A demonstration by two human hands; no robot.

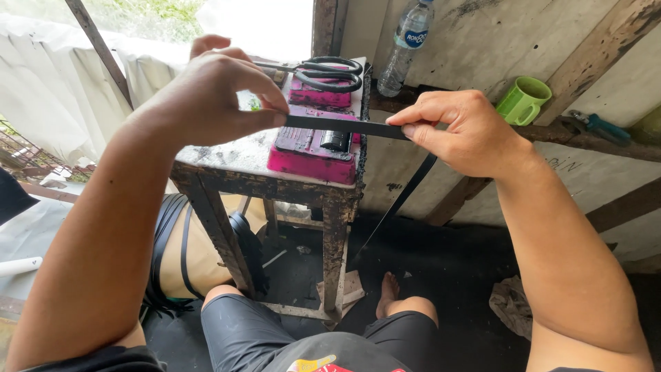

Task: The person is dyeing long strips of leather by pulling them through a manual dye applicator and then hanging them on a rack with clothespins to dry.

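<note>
My left hand (217, 93) pinches one end of a flat black strap (344, 127) between thumb and fingers. My right hand (468, 131) pinches the same strap further right, holding it taut and level above a pink box-shaped block (310, 148). Past my right hand the strap hangs down toward the dark floor. The block lies on a small worn wooden stool (220, 186) in front of my knees.
Black scissors (323, 72) lie on a second pink block at the stool's back. A plastic water bottle (406, 45), a green mug (523, 100) and a blue-handled tool (595, 125) rest on a wall ledge. A bundle of black straps (172, 248) and a rag (509, 303) lie on the floor.
</note>
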